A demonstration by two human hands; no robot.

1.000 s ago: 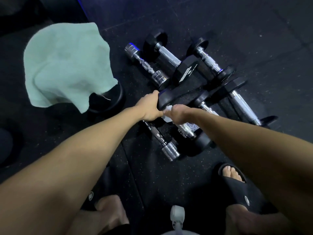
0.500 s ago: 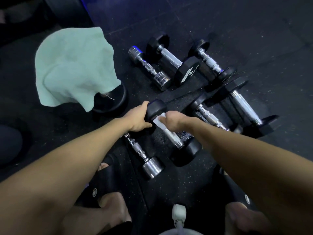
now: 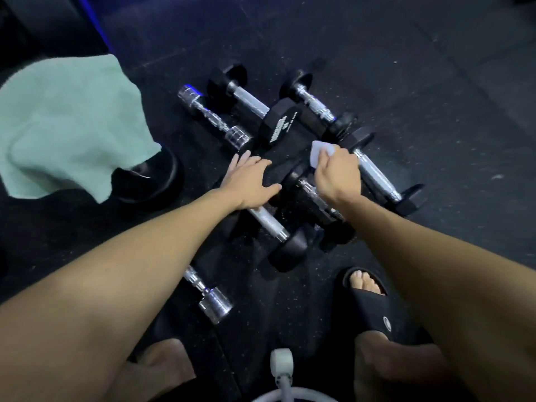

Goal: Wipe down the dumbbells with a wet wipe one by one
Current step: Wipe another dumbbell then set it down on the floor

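head view. cluster of dumbbells on the dark rubber floor (image 3: 435, 68), handles lying at mixed angles, some touching. the left hand (image 3: 249, 181) lies with fingers spread and straight over the far head of the black-headed dumbbell (image 3: 285, 245), pressing rather than gripping. the right hand (image 3: 338, 175) pinches the wet wipe (image 3: 320, 153) between thumb and fingers, above the heads in the middle of the pile. hands are apart, either side of the pile's middle.

handling, as judged: the dumbbells are heavy, rigid and prone to roll on round heads; the knurled chrome handle is the sure place to take hold, the head only for steadying. the wipe is light, limp and damp, so it wants bunching under the fingers.

a chrome dumbbell (image 3: 213, 300) lies near, by the left forearm; another chrome dumbbell (image 3: 214, 120) lies far left. a green towel (image 3: 66, 123) drapes over a black round weight (image 3: 156, 181) at left. a sandalled foot (image 3: 368, 288) is near right.

against half a second earlier: the left hand was curled round that head and is now flat on it; the right hand and wipe have left the handle and moved farther off.
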